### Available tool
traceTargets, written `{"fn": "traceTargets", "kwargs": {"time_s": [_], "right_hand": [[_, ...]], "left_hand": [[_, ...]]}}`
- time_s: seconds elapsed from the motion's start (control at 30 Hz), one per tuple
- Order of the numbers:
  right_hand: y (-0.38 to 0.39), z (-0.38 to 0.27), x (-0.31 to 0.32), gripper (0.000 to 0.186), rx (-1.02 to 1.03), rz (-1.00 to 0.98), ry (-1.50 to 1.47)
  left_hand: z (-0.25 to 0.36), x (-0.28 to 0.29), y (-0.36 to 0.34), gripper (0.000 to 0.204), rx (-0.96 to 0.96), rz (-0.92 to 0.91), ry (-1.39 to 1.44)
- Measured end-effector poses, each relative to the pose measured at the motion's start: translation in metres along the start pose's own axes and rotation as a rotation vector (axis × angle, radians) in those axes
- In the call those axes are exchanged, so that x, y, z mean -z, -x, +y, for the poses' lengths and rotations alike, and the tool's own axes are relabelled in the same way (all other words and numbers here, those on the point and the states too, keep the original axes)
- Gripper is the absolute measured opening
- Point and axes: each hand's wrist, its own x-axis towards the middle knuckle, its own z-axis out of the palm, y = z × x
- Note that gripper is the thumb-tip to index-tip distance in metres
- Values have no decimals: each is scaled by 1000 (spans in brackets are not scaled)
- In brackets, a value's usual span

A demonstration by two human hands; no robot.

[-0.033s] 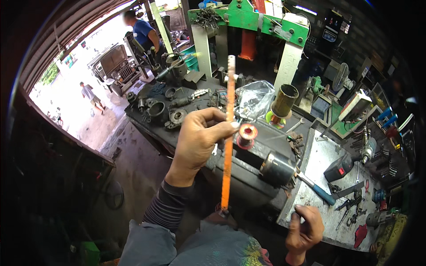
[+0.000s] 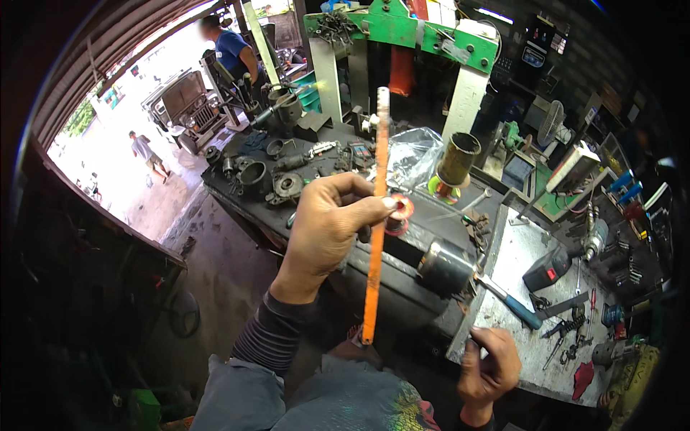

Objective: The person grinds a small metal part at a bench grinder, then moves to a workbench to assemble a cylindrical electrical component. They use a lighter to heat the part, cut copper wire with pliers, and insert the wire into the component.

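My left hand (image 2: 325, 230) pinches a long, thin orange strip (image 2: 374, 280) with a bare-metal upper end, held almost upright. Just behind my thumb is a red-rimmed spool-like part (image 2: 397, 224) on the dark bench (image 2: 359, 270). My right hand (image 2: 489, 370) is closed with curled fingers at the edge of the metal-topped side table (image 2: 530, 350); whether anything small is in it I cannot make out. A black cylinder (image 2: 445, 267) and a blue-handled hammer (image 2: 510, 300) lie above that hand.
A green press frame (image 2: 467, 44), upright metal sleeve (image 2: 457, 158), clear plastic bag (image 2: 413, 151), greasy parts (image 2: 255, 176) and black power-tool body (image 2: 546, 269) surround the work. Left, a person in blue (image 2: 233, 50), another person walking (image 2: 147, 151) and a vehicle (image 2: 180, 104) show.
My left hand and the orange strip have shifted slightly to the right. My right hand has moved a little up and left.
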Motion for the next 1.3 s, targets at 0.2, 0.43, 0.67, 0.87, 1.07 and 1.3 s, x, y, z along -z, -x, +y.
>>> {"fn": "traceTargets", "kwargs": {"time_s": [0.2,0.43,0.67,0.87,1.07,1.3], "right_hand": [[-3,-3,9,31,169,5,-84],[24,2,48,46,162,117,180],[39,4,94,22,257,-3,570],[39,18,89,33,-192,113,181],[27,15,37,52,-513,-9,-54],[-1,-11,-15,47,-957,115,-412]], "left_hand": [[0,-86,20,11,127,-137,-132],[-43,-154,41,11,358,-415,53],[-94,-192,76,26,889,-695,243],[-65,-143,72,24,120,-640,-513],[-47,-90,12,22,-551,-298,-819],[-85,-78,-34,40,-477,-617,-803]]}}
